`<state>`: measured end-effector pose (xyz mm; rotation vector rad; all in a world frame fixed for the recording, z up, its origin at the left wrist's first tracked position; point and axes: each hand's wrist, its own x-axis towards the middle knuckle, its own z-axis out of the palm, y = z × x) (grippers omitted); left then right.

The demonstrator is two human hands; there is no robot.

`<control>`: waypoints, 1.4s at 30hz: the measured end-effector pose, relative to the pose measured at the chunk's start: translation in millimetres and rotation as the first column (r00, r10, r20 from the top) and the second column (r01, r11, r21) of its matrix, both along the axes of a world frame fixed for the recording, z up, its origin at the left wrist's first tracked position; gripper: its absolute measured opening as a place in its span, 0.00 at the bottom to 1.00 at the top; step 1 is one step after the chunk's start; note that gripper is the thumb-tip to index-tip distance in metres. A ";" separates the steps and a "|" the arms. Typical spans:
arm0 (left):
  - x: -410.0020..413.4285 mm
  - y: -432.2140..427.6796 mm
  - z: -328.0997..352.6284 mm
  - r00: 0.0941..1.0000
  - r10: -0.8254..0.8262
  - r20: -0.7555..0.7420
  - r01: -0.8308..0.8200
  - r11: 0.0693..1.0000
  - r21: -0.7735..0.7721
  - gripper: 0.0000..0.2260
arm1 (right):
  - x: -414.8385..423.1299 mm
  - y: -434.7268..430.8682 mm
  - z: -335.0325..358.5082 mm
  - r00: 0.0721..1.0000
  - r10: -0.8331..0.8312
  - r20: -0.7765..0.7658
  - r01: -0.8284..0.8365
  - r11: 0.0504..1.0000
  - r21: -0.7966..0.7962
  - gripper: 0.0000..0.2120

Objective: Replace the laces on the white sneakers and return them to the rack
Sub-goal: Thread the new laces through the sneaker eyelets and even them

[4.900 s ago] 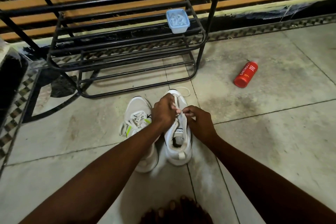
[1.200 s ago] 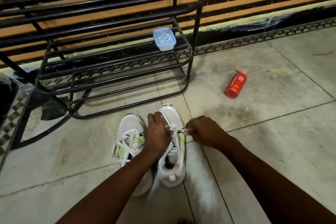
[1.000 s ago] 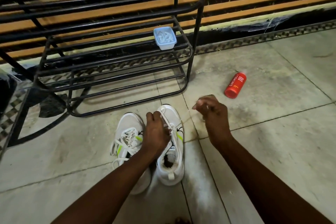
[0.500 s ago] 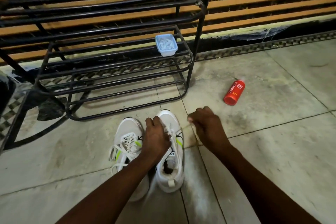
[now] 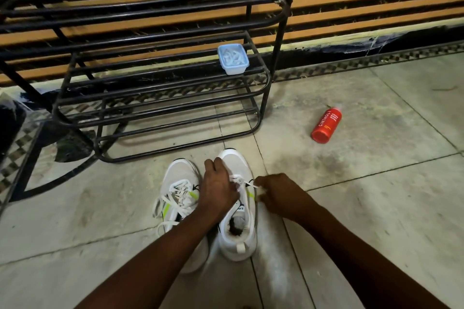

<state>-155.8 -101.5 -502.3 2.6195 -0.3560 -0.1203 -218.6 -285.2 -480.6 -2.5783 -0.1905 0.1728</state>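
Two white sneakers stand side by side on the tiled floor in front of the black metal rack (image 5: 160, 78). The left sneaker (image 5: 179, 195) has a loose white lace spilling over its side. My left hand (image 5: 218, 188) grips the laced front of the right sneaker (image 5: 238, 228). Beside that shoe's outer edge, my right hand (image 5: 278, 195) pinches the end of its white lace (image 5: 256, 186). The lace runs from the eyelets to my fingers.
A small blue plastic tub (image 5: 233, 58) sits on the rack's middle shelf at its right end. A red bottle (image 5: 326, 125) lies on its side on the floor to the right. A dark bag (image 5: 10, 123) is at the far left.
My right hand drew the lace up and away to the right, then came back down beside the right sneaker. My left hand stayed on that shoe. The camera tilted down slightly.
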 end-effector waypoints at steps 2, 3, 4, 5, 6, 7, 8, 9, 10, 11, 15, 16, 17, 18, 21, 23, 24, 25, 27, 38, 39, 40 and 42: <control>0.4 0.2 0.1 1.000 0.000 -0.016 0.001 1.000 0.004 0.27 | 11.9 3.7 13.0 0.987 -0.081 0.137 0.071 0.995 0.075 0.11; 0.5 -0.2 1.3 1.000 0.000 -0.022 0.000 1.000 0.010 0.26 | 17.7 1.2 18.9 0.969 -0.105 0.222 0.087 0.992 0.092 0.15; 0.8 -0.6 1.7 1.000 0.001 -0.023 -0.001 1.000 0.014 0.25 | 21.7 0.6 26.7 0.955 -0.118 0.271 0.097 0.991 0.087 0.16; 0.7 -0.9 1.9 1.000 0.000 -0.025 0.001 1.000 0.027 0.25 | 22.9 1.2 30.8 0.945 -0.107 0.309 0.090 0.994 0.069 0.16; 0.8 -1.5 2.0 1.000 -0.001 -0.023 0.002 0.999 0.041 0.25 | 21.6 4.4 34.7 0.941 -0.087 0.328 0.082 0.996 0.030 0.14; 0.4 -1.8 2.0 1.000 -0.002 -0.024 0.003 0.998 0.056 0.26 | 18.8 9.3 36.2 0.939 -0.060 0.340 0.068 0.998 -0.012 0.12; 0.2 -2.4 1.3 1.000 -0.004 -0.021 0.005 0.998 0.063 0.27 | 15.9 12.9 35.8 0.937 -0.040 0.347 0.058 0.997 -0.042 0.11; 0.2 -2.8 1.2 1.000 -0.006 -0.020 0.007 0.998 0.066 0.28 | 13.6 14.4 34.9 0.932 -0.031 0.361 0.056 0.997 -0.057 0.12; 0.1 -3.1 0.2 1.000 -0.008 -0.022 0.009 0.998 0.068 0.29 | 12.0 14.0 33.5 0.930 -0.035 0.367 0.059 0.997 -0.055 0.13; 0.1 -3.4 0.2 1.000 -0.007 -0.025 0.009 0.997 0.072 0.30 | 11.6 12.2 33.1 0.930 -0.052 0.364 0.072 0.997 -0.042 0.13; -1.1 -4.3 2.0 1.000 -0.010 -0.018 0.011 0.997 0.074 0.30 | 7.3 8.7 39.1 0.936 -0.095 0.340 0.109 0.994 -0.025 0.12; -0.4 -3.7 1.2 1.000 -0.009 -0.024 0.010 0.998 0.062 0.30 | 6.1 10.8 41.7 0.936 -0.079 0.343 0.101 0.994 -0.046 0.12; 0.8 -2.5 0.4 0.999 -0.008 -0.042 0.010 0.999 0.048 0.29 | 5.4 12.8 44.8 0.939 -0.060 0.338 0.098 0.990 -0.096 0.12; 2.7 -0.6 -1.0 0.998 -0.002 -0.059 0.003 1.000 0.025 0.27 | 6.0 13.8 47.0 0.948 -0.052 0.313 0.110 0.979 -0.170 0.11; 9.8 7.8 -4.1 0.990 0.052 -0.128 -0.063 0.995 -0.080 0.19 | 11.3 10.5 54.5 0.967 -0.178 0.185 0.223 0.938 -0.265 0.05; 12.1 10.8 -2.8 0.983 0.079 -0.164 -0.103 0.984 -0.143 0.16 | 13.1 6.0 58.0 0.953 -0.268 0.139 0.294 0.929 -0.226 0.07; 13.2 11.8 -1.8 0.980 0.088 -0.177 -0.118 0.978 -0.171 0.15 | 14.0 3.9 59.8 0.945 -0.303 0.126 0.322 0.928 -0.189 0.07; 12.7 12.0 2.3 0.976 0.101 -0.195 -0.140 0.970 -0.198 0.14 | 13.6 2.5 61.8 0.940 -0.322 0.114 0.337 0.930 -0.149 0.08; 11.8 12.2 7.5 0.963 0.127 -0.237 -0.191 0.944 -0.268 0.12 | 12.0 2.1 66.3 0.941 -0.322 0.102 0.330 0.941 -0.074 0.09; 21.6 -4.9 65.2 0.851 -0.290 -0.438 -0.172 0.634 -0.754 0.07 | 12.8 4.3 74.0 0.865 -0.445 0.233 0.308 0.837 0.453 0.09; 25.8 -3.5 66.3 0.844 -0.250 -0.475 -0.240 0.615 -0.751 0.07 | 10.8 2.5 70.2 0.866 -0.451 0.216 0.323 0.834 0.447 0.08; 29.0 -2.4 68.6 0.822 -0.213 -0.528 -0.327 0.582 -0.744 0.07 | 8.2 0.4 64.3 0.874 -0.445 0.198 0.331 0.841 0.429 0.08; 36.4 0.6 68.1 0.754 -0.186 -0.630 -0.516 0.426 -0.743 0.05 | 2.4 -4.6 49.2 0.896 -0.411 0.167 0.328 0.866 0.377 0.07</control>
